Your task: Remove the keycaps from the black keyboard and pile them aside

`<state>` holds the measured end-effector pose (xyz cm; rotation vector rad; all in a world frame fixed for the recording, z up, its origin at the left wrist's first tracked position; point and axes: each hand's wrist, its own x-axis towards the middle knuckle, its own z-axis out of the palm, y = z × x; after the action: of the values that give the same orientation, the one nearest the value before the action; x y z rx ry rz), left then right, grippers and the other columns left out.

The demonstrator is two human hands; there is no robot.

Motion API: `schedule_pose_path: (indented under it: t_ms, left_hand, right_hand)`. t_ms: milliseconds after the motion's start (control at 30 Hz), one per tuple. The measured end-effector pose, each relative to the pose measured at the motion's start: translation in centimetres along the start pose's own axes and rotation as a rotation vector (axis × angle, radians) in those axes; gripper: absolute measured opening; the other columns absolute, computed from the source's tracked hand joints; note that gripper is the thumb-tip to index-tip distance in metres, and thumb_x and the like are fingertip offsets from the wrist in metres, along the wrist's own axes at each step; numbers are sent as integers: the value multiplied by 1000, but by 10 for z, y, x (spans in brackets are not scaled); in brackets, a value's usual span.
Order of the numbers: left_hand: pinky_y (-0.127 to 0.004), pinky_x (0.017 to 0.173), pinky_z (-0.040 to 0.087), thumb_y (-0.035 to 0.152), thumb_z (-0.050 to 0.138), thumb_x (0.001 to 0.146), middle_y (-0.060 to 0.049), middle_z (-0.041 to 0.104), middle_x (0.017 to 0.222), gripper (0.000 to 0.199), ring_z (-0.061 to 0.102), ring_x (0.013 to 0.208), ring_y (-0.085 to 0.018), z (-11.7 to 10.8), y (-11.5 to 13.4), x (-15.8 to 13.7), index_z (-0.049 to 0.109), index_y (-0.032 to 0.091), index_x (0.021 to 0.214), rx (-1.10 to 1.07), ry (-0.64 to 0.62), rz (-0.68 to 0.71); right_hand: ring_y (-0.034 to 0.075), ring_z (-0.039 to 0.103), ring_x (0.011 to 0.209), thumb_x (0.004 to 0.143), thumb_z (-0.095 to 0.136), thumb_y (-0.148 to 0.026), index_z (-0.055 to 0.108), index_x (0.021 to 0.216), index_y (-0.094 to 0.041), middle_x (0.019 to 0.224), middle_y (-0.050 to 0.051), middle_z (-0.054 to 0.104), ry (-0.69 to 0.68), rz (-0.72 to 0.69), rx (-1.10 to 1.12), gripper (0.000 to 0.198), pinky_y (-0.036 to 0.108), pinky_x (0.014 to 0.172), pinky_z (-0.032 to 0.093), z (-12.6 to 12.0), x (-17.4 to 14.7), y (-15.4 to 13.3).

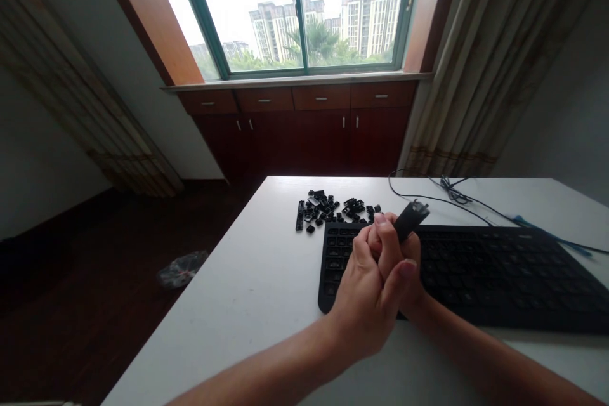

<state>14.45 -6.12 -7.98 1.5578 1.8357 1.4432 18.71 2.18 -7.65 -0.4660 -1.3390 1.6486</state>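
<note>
facing a bright window (301,25), white table (247,298) under black keyboard (476,260)

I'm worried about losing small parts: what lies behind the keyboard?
Behind the keyboard: loose black parts at left, a dark cable and unclear blue item at right. The left hand, right hand and held black piece hide whatever is directly behind them.

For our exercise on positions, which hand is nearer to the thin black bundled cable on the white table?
Right. The right hand is left of the bundled cable, on the near side; the left hand, clasped with the right, is farther left.
</note>
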Motion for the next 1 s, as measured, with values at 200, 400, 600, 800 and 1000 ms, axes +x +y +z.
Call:
schedule_pose_path:
  t_ms: [200,400,600,800,1000]
  left_hand:
    - [-47,123,38,55,44,104,-17,40,155,69,44,143,-31,-6,2,1,20,21,158,-60,-12,-6]
    - [-51,114,46,57,80,80,-17,54,144,88,52,132,-35,-38,-8,11,41,17,148,176,-193,94]
    - [-42,90,57,46,79,85,-8,70,107,39,65,98,-26,-63,-23,24,73,19,112,440,-255,208]
    - [-31,87,55,33,71,95,-3,72,103,15,68,93,-18,-73,-27,28,76,24,107,364,-241,289]
    - [-35,81,56,26,64,99,-4,71,105,14,68,91,-20,-89,-52,38,72,24,111,496,86,158]
  right_hand:
    - [12,37,48,96,61,-43,39,62,-24,53,-5,40,-35,-33,22,45,28,45,35,3,2,-1]
    - [7,25,38,94,62,-34,34,58,-23,46,-9,30,146,52,215,46,23,36,22,0,18,-8]
    - [5,23,36,88,66,-28,37,59,-23,45,-10,31,198,77,267,41,21,34,20,-12,26,-17]
    - [5,23,37,88,67,-27,37,60,-22,46,-10,32,155,104,277,41,22,36,20,-12,25,-18]
    - [7,33,41,84,70,-25,41,63,-22,51,-8,40,10,148,360,36,23,41,28,-11,26,-15]
